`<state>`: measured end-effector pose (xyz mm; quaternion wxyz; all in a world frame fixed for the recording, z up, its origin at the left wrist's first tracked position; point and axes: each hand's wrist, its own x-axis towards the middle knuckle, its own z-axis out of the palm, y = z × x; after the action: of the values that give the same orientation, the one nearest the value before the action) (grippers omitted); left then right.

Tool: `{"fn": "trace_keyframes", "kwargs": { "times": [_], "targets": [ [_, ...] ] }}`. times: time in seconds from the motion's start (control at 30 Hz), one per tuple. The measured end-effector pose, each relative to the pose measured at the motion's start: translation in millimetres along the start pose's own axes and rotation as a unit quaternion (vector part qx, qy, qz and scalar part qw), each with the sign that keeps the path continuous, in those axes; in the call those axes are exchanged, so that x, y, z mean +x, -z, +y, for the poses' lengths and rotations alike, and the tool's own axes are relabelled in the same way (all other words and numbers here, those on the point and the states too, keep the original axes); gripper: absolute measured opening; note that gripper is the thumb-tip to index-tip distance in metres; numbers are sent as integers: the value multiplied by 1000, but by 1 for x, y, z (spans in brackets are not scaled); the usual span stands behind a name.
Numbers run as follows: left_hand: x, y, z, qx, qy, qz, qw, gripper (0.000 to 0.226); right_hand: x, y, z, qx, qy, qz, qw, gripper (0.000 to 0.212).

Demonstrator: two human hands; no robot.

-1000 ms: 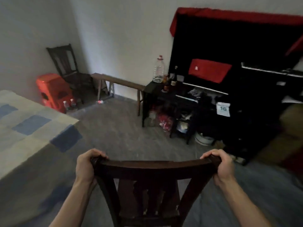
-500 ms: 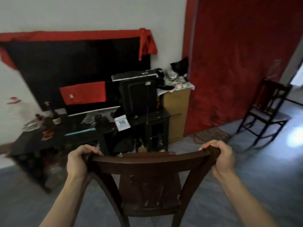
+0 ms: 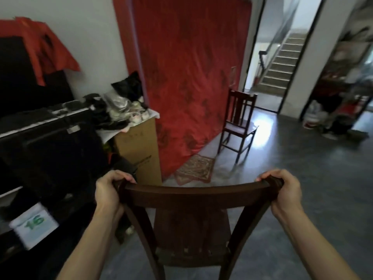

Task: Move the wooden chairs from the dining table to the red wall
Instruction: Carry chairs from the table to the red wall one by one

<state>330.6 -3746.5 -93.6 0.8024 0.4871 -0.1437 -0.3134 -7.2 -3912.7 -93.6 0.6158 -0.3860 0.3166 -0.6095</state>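
Observation:
A dark wooden chair (image 3: 191,223) fills the lower middle of the head view, its back toward me. My left hand (image 3: 110,190) grips the left end of its curved top rail. My right hand (image 3: 282,188) grips the right end. The red wall (image 3: 191,77), draped in red cloth, rises ahead at centre. A second wooden chair (image 3: 238,126) stands upright on the floor beside that wall, near its right end. The legs of the chair I hold are out of frame.
Black furniture stacked with clutter (image 3: 50,142) and a cardboard box (image 3: 139,146) line the left side. A small patterned rug (image 3: 193,168) lies at the foot of the red wall. An open doorway to stairs (image 3: 276,63) is beyond. Bags and shelves (image 3: 333,114) sit far right.
The view has swung right: the bed, bench and white wall are gone, and the red wall and second chair now sit ahead and closer. Both hands keep the same grip on the chair.

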Motion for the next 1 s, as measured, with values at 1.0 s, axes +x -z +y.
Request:
{"fn": "trace_keyframes", "kwargs": {
  "times": [1.0],
  "targets": [
    [630, -417, -216, 42, 128, -256, 957, 16, 555, -44, 136, -3, 99, 246, 964, 48]
  ]
}}
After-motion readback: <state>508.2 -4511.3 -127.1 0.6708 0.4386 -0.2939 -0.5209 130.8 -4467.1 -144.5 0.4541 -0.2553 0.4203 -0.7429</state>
